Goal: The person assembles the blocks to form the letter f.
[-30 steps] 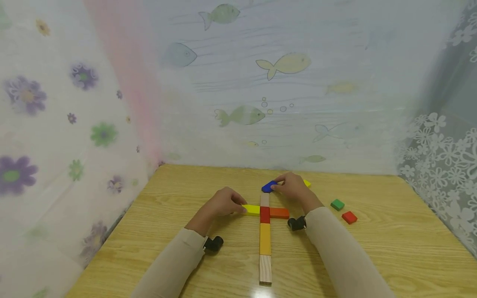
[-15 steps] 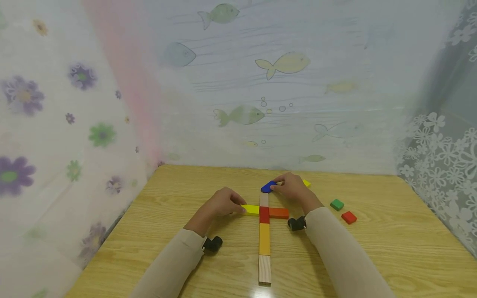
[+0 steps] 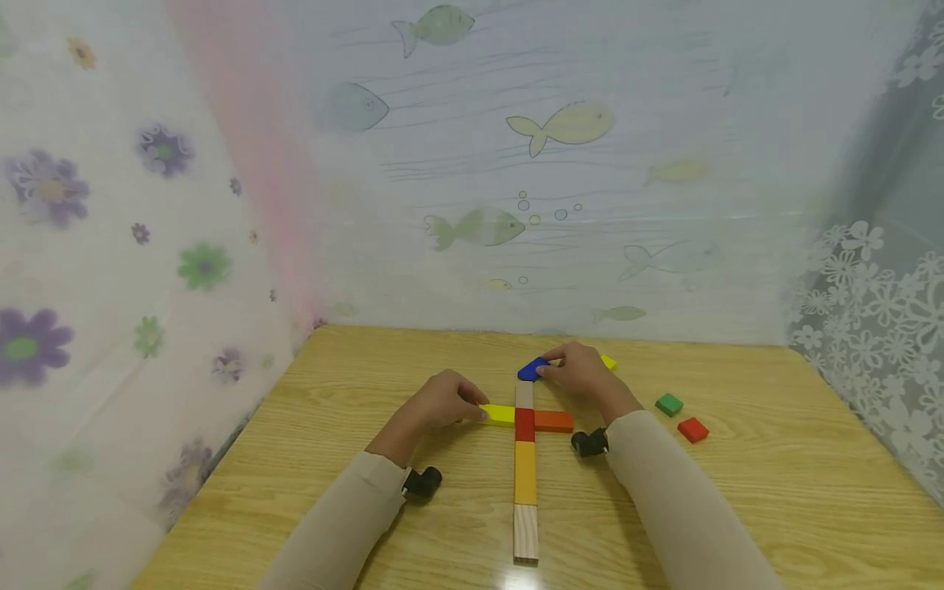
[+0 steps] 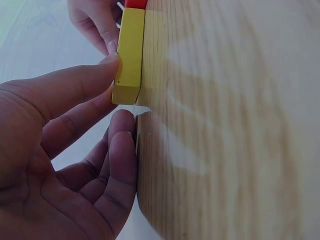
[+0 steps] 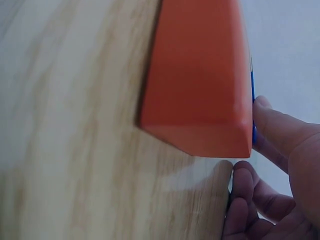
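Observation:
My left hand (image 3: 448, 400) pinches the outer end of a yellow block (image 4: 130, 47) between thumb and finger. That block lies against the left side of a red block (image 3: 524, 425). An orange block (image 3: 554, 422) extends from the red one's right side. Above the red block is a pale wooden block (image 3: 524, 395); below it come an amber block (image 3: 525, 473) and a striped wooden block (image 3: 526, 533). At the top, my right hand (image 3: 578, 369) pinches a blue block (image 3: 532, 369) that sits slanted at the pale block's far end. In the right wrist view the orange block mostly hides the blue one.
To the right lie a loose green block (image 3: 669, 404) and a small red block (image 3: 693, 429). Another yellow block (image 3: 609, 362) shows partly behind my right hand. The wooden table (image 3: 354, 369) meets a fish-printed curtain (image 3: 457, 279) at its back edge.

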A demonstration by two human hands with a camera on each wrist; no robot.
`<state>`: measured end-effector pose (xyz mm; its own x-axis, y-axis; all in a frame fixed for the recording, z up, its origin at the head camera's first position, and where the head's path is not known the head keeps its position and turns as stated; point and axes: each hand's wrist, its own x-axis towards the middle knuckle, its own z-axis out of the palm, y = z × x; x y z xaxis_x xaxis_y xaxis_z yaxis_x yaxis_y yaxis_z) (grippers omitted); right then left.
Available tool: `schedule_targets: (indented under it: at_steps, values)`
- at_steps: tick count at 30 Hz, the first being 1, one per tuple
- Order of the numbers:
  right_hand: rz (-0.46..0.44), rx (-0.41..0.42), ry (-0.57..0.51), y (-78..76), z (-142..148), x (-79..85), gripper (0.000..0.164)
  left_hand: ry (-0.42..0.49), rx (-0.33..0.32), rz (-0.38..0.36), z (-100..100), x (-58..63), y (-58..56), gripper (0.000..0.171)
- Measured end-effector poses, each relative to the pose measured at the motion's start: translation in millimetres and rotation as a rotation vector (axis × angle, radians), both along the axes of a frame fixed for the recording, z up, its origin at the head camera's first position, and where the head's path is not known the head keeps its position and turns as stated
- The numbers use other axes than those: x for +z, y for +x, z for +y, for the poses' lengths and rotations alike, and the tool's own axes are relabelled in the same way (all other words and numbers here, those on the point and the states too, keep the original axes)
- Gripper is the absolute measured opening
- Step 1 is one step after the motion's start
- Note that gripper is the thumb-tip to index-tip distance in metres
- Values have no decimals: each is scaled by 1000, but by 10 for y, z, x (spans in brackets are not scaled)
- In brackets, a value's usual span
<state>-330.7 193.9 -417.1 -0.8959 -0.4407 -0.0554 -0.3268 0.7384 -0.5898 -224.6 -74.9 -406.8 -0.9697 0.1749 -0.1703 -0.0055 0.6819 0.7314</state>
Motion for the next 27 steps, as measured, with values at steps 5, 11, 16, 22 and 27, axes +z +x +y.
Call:
schedule_targets:
  at_steps: [5, 11, 16, 22, 27]
  values:
    - [-3, -1, 1, -2, 5, -3, 40, 6, -4, 4, 0, 5, 12, 21]
    - [-1, -2, 0, 6, 14, 1, 39, 10, 2, 2, 8, 14, 21, 21]
    - [7, 0, -3, 17, 16, 10, 39, -1, 1, 4, 13, 15, 23, 21]
    - [-3, -6, -9, 23, 20, 8, 40, 0, -2, 4, 6, 10, 15, 21]
    - [-10, -14, -9, 7, 29, -24, 41, 2, -9, 1, 4, 5, 10, 21]
